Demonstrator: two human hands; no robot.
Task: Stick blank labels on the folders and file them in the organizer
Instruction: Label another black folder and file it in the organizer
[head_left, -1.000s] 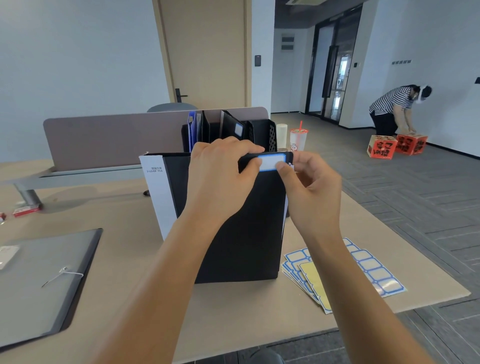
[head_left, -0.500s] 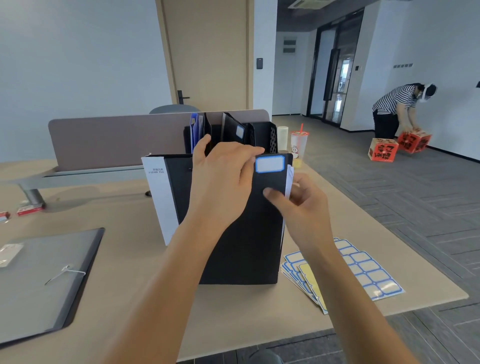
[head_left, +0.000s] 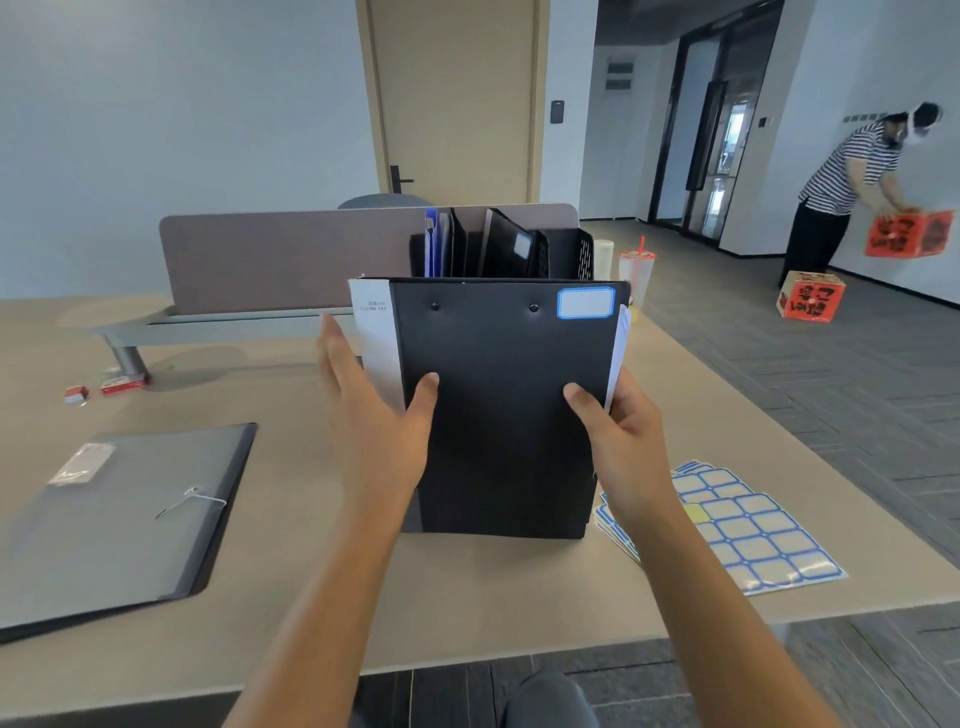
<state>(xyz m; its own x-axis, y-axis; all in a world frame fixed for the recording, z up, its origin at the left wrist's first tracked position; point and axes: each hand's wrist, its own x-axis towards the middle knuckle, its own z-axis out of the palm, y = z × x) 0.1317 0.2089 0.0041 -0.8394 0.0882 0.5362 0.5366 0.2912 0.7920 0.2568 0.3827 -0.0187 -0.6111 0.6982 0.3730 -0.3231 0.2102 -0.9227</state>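
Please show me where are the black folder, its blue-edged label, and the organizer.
folder (head_left: 498, 415), head view, bare middle of its front cover
label (head_left: 585, 302), head view, white centre
organizer (head_left: 569, 254), head view, its black mesh wall

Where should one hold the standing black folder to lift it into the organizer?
Take the black folder by its two long side edges, around mid-height, one grip from each side. It stands upright on the table, and the label sits at the top right corner, so side grips likely keep it uncovered.
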